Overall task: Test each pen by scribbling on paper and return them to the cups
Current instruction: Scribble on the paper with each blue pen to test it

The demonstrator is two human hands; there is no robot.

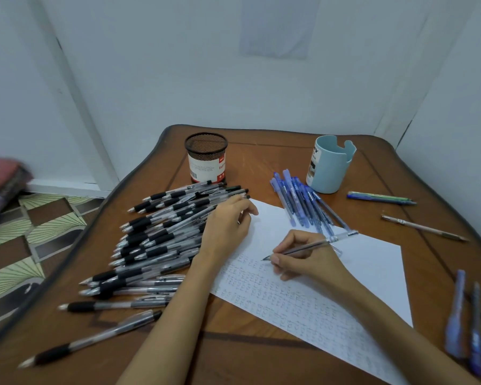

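My right hand (303, 258) grips a clear pen (314, 245), its tip touching the white paper (372, 262) just above rows of small scribbles. My left hand (228, 223) rests with loosely curled fingers at the paper's upper left corner, beside a large pile of black-grip pens (156, 240). A black mesh cup (206, 158) stands behind that pile. A light blue cup (331, 163) stands at the back right, with a bunch of blue pens (303, 201) lying in front of it.
The brown wooden table (261, 345) fills the view. A blue-green pen (381, 198) and a thin clear pen (424, 227) lie at the right. Two blue pens (464, 320) lie near the right front edge. White walls close in behind; patterned floor is at the left.
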